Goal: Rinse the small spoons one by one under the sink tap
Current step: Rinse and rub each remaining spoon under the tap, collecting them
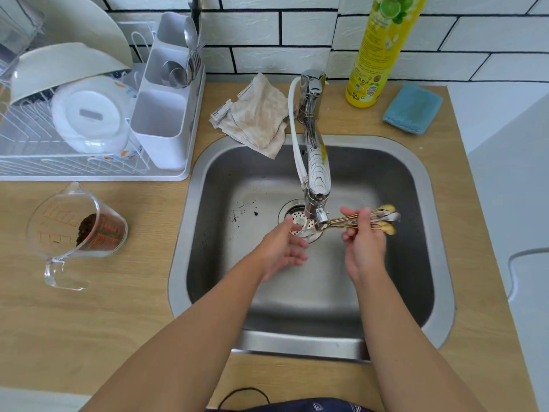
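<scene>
Over the sink [416,179], the right hand [364,248] clasps the small spoons [383,220], bowls jutting rightward past its grip; the left hand [285,248] hangs released beneath the tap [318,173].

I count two hands [285,248], both over sink [427,185]. One bundle of small spoons [383,221], about four bowls visible, exact number unclear. One tap [318,171]. One measuring jug [74,230] near counter's left edge. One dish rack [89,171], back-left corner. One cloth [255,114], one detergent bottle [377,49], one sponge [413,108] along back edge.
</scene>
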The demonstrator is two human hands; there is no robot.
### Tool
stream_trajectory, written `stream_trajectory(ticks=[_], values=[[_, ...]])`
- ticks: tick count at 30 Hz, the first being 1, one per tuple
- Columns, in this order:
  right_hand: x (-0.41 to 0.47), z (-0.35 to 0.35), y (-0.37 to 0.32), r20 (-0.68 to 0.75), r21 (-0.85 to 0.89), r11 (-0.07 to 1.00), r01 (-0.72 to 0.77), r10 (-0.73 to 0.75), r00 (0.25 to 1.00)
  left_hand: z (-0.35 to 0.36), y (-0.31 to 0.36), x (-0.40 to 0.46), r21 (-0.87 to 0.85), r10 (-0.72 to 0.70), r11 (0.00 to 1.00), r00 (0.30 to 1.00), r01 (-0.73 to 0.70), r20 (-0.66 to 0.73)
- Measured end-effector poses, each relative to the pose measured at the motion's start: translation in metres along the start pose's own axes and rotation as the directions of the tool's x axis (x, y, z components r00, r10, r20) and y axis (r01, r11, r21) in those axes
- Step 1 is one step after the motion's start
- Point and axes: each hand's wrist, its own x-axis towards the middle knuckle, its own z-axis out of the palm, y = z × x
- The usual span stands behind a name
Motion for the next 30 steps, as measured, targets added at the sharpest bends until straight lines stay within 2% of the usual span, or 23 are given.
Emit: stream_trajectory(ticks=[1, 3, 7, 9, 11, 14, 17, 20, 22, 23, 24, 25, 26, 27, 28, 30], values=[[-0.001, -0.001, -0.001, -0.014, -0.009, 1.0, 0.017, -0.017, 1.0, 0.012, 0.003, 0.002, -0.106, 0.003, 0.994, 1.0, -0.003, -0.003], [-0.005, -0.001, -0.001, -0.023, -0.007, 1.0, 0.024, -0.025, 0.999, 0.036, 0.009, 0.007, -0.122, 0.041, 0.992, 0.999, -0.043, -0.02], [-0.007, -0.003, -0.003, -0.018, 0.04, 0.999, -0.01, 0.011, 1.0, 0.055, 0.009, 0.014, 0.252, 0.177, 0.959, 0.97, -0.131, -0.167], [-0.005, -0.003, -0.004, -0.03, 0.046, 0.999, -0.012, 0.013, 0.999, 0.049, 0.009, 0.015, 0.342, 0.218, 0.929, 0.958, -0.145, -0.188], [-0.003, -0.003, -0.003, -0.029, 0.014, 1.0, -0.012, 0.012, 1.0, 0.039, 0.008, 0.014, 0.421, 0.245, 0.891, 0.961, -0.169, -0.132], [-0.003, 0.002, 0.006, 0.012, -0.121, 0.992, -0.03, 0.031, 0.999, 0.021, 0.01, 0.012, 0.693, 0.347, 0.679, 0.938, -0.243, -0.011], [-0.006, 0.006, 0.018, 0.062, -0.288, 0.957, -0.044, 0.065, 0.996, 0.006, 0.008, 0.006, 0.786, 0.405, 0.514, 0.905, -0.344, 0.131], [-0.008, 0.007, 0.023, 0.1, -0.374, 0.926, -0.059, 0.103, 0.99, -0.002, 0.002, 0.003, 0.836, 0.303, 0.372, 0.904, -0.404, 0.302], [-0.01, 0.009, 0.023, 0.145, -0.371, 0.924, -0.093, 0.157, 0.977, -0.003, -0.005, 0.003, 0.85, 0.26, 0.317, 0.901, -0.42, 0.348], [-0.011, 0.009, 0.022, 0.17, -0.355, 0.927, -0.122, 0.193, 0.966, -0.002, -0.006, 0.002, 0.852, 0.255, 0.326, 0.906, -0.409, 0.337], [-0.011, 0.01, 0.021, 0.202, -0.324, 0.933, -0.156, 0.229, 0.952, 0.001, -0.007, -0.002, 0.844, 0.239, 0.38, 0.921, -0.379, 0.307], [-0.011, 0.01, 0.019, 0.238, -0.281, 0.941, -0.192, 0.262, 0.935, 0.002, -0.009, -0.004, 0.794, 0.205, 0.507, 0.942, -0.335, 0.266], [-0.011, 0.01, 0.017, 0.279, -0.237, 0.946, -0.223, 0.286, 0.917, 0.002, -0.009, -0.007, 0.664, 0.137, 0.701, 0.962, -0.262, 0.235], [-0.011, 0.009, 0.015, 0.317, -0.214, 0.947, -0.24, 0.299, 0.9, 0.002, -0.008, -0.01, 0.456, 0.063, 0.874, 0.97, -0.168, 0.237], [-0.01, 0.007, 0.014, 0.348, -0.215, 0.945, -0.244, 0.308, 0.885, -0.001, -0.007, -0.012, 0.241, -0.008, 0.969, 0.965, -0.057, 0.262], [-0.012, 0.006, 0.014, 0.386, -0.25, 0.938, -0.242, 0.325, 0.863, -0.007, -0.006, -0.016, -0.01, -0.081, 0.996, 0.935, 0.09, 0.346]])
